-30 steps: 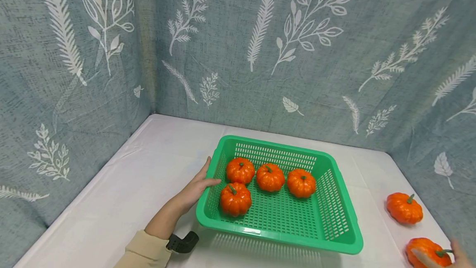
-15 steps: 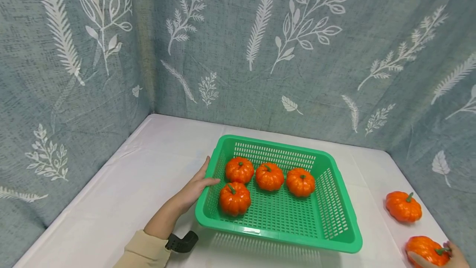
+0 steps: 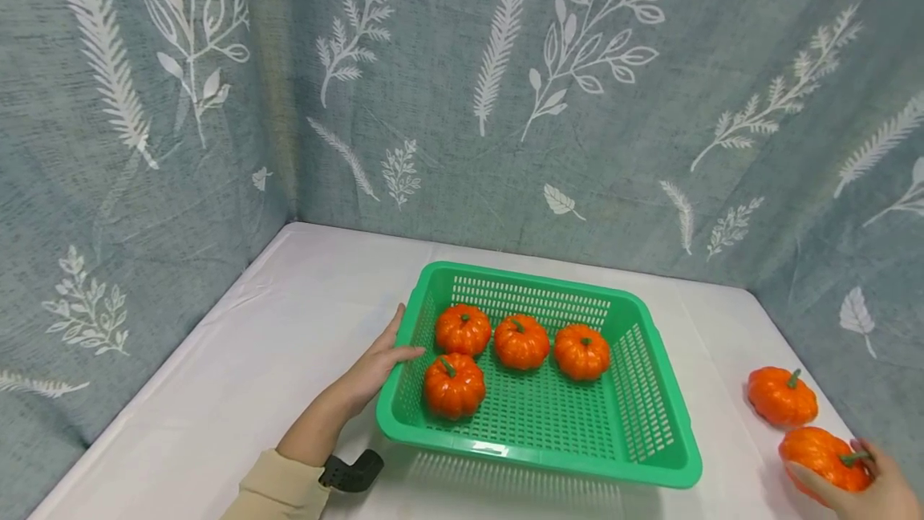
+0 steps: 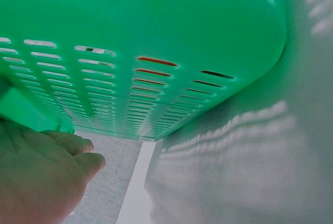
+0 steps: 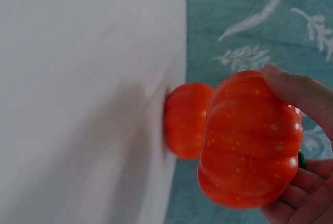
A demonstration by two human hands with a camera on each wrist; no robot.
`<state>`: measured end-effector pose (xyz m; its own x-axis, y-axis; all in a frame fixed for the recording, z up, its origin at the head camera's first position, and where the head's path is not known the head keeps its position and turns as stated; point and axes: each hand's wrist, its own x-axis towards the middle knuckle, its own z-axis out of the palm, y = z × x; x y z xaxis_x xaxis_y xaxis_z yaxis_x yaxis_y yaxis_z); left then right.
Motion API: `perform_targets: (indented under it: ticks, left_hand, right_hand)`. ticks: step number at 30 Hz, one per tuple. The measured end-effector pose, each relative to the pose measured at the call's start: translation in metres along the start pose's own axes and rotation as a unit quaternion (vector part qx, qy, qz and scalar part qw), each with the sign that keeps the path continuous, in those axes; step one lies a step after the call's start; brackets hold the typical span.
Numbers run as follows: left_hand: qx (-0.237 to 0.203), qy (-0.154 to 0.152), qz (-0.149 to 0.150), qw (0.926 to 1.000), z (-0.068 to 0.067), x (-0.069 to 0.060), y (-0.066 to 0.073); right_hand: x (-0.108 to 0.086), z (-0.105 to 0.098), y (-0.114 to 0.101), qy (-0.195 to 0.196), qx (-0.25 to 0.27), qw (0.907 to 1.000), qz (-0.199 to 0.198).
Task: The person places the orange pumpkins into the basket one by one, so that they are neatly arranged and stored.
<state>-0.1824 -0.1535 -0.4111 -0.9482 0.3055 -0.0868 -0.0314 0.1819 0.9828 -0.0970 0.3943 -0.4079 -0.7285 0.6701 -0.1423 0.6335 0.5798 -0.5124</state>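
An orange pumpkin (image 3: pixel 823 460) with a green stem is gripped by my right hand (image 3: pixel 877 488) at the lower right; the right wrist view shows the thumb on one side of this pumpkin (image 5: pixel 251 140) and fingers on the other, with its base off the white surface. Close behind it sits another pumpkin (image 3: pixel 782 397). My left hand (image 3: pixel 371 371) touches the left rim of the green basket (image 3: pixel 549 460), its fingers extended and its thumb across the rim. Inside lie several pumpkins, three along the back (image 3: pixel 521 342) and one at front left (image 3: pixel 454 386).
Grey-blue curtains with white leaf prints (image 3: pixel 433 103) stand behind and at both sides of the white-covered table (image 3: pixel 238 359). A black band (image 3: pixel 352 472) is on the left wrist. Table surface lies between the basket and the two pumpkins at the right.
My right hand has closed its hold on the nearer right-hand pumpkin and raised it slightly, bringing it closer to the other one. The left hand stays at the basket rim.
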Motion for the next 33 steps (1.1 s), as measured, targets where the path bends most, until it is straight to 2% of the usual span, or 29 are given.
perform_targets:
  ticks: [4, 7, 11, 14, 17, 26, 33]
  left_hand:
    - [0.0, -0.001, -0.002, 1.0, 0.0, 0.0, 0.0]
    - [-0.001, 0.001, -0.006, 1.0, -0.001, -0.001, 0.001]
    - [-0.001, 0.003, -0.009, 1.0, -0.001, -0.001, 0.0]
    - [0.0, 0.004, -0.01, 0.9999, -0.001, 0.0, 0.0]
    - [-0.001, 0.005, -0.011, 0.9999, -0.001, 0.0, 0.0]
    - [-0.004, -0.002, -0.004, 1.0, 0.0, -0.001, 0.002]
    - [-0.003, -0.004, 0.001, 1.0, 0.0, -0.001, 0.003]
  right_hand:
    - [-0.013, -0.014, -0.028, -0.016, -0.007, 0.9991, -0.039]
    - [-0.021, -0.021, -0.046, 0.0, -0.015, 0.994, -0.109]
    - [-0.031, -0.025, -0.065, 0.042, -0.032, 0.9733, -0.223]
    - [-0.037, -0.025, -0.078, 0.063, -0.034, 0.9578, -0.278]
    - [-0.042, -0.023, -0.09, 0.063, -0.029, 0.949, -0.308]
    - [-0.05, -0.014, -0.126, 0.019, -0.02, 0.9271, -0.374]
    - [-0.068, -0.011, -0.159, -0.005, -0.004, 0.8871, -0.462]
